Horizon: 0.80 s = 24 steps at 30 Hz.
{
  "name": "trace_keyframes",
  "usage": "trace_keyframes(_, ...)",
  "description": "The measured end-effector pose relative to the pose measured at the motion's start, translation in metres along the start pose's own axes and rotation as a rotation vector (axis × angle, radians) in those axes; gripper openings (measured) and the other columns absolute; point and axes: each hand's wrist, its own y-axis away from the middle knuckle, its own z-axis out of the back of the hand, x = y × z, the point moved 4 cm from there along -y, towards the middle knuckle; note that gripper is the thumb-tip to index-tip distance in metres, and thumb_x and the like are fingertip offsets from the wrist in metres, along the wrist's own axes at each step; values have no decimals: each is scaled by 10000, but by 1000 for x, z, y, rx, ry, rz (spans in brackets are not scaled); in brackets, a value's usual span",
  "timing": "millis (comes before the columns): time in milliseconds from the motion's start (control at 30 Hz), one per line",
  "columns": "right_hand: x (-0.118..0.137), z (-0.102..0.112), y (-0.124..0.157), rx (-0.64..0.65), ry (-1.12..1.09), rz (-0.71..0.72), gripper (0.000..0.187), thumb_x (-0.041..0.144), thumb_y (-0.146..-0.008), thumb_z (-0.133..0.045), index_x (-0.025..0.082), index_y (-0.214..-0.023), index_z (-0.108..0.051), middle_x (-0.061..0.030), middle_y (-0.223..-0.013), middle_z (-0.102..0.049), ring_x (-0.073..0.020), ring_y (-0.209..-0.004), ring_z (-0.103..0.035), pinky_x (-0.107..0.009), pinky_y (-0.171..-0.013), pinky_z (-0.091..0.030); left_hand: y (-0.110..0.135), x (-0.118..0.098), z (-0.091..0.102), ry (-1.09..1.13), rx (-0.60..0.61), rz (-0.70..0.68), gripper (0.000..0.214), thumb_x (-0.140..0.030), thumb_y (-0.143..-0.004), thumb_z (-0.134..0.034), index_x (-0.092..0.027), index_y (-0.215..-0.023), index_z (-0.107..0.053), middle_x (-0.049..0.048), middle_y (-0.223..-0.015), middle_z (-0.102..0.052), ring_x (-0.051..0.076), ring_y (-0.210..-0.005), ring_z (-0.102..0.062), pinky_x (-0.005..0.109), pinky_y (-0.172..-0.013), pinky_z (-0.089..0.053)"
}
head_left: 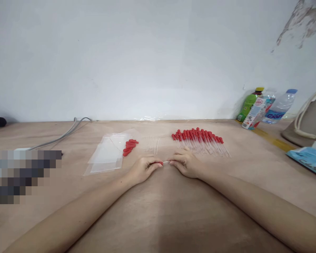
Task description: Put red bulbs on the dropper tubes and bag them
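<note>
Between finger and thumb, my left hand (144, 169) pinches a red rubber dropper bulb (160, 163), mostly covered by the fingers. My right hand (186, 163) is closed on a thin clear dropper tube (166, 162), whose left end meets the bulb. How far the tube sits inside the bulb cannot be made out. Several loose red bulbs (130, 146) lie beyond my left hand. Thin clear tubes (152, 144) rest side by side just past the gap between my hands. Behind my right hand spreads a row of droppers (197, 135) with red bulbs fitted on clear tubes.
Clear plastic bags (105, 154) lie flat at left, near a grey cable (60, 137). At the back right stand a green bottle (247, 105), a carton (258, 112) and a clear bottle (281, 107). A blue packet (308, 160) and a beige cap (310, 116) are at far right.
</note>
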Motion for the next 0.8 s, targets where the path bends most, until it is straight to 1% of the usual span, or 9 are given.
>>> trace_keyframes(167,8,2,1,-57,127,20,226,231,-851,-399,188,-852,-621,-15,-692,-594,-116,-634,-481,-288,-639,-219,-1,3,-2,-66,-4,21,204,-313,-831,-467,-182,-856,-621,5,-759,-612,118,-703,-546,224,-655,-422)
trace_keyframes(267,11,0,2,-47,139,50,243,225,-855,-377,169,-792,-604,-11,-654,-591,-107,-588,-459,-286,-635,-205,-1,2,-3,-101,28,10,217,-325,-831,-461,-176,-861,-616,11,-747,-596,121,-695,-533,227,-646,-415)
trace_keyframes(433,12,-6,0,35,122,39,284,231,-862,-343,152,-688,-553,-4,-601,-584,-93,-528,-436,-281,-656,-211,0,-4,-3,-145,63,-32,212,-316,-830,-456,-167,-847,-607,16,-733,-569,125,-692,-519,228,-631,-402)
trace_keyframes(633,15,-9,-5,161,56,-58,309,233,-878,-307,172,-701,-553,8,-635,-624,-94,-534,-475,-284,-698,-219,0,-6,-2,-154,53,-62,208,-291,-837,-441,-161,-859,-603,25,-736,-562,127,-682,-516,232,-625,-399)
trace_keyframes(733,16,-11,-7,215,56,-71,329,237,-884,-295,177,-697,-559,12,-620,-622,-94,-522,-473,-290,-710,-224,0,-7,-3,-161,55,-96,205,-279,-840,-438,-164,-864,-606,27,-737,-568,129,-685,-518,233,-630,-399)
trace_keyframes(800,17,-12,-8,228,52,-73,340,238,-889,-286,178,-702,-563,14,-613,-617,-93,-516,-469,-296,-725,-227,0,-8,-3,-170,53,-106,208,-277,-841,-435,-162,-858,-607,29,-734,-571,128,-678,-521,230,-622,-400)
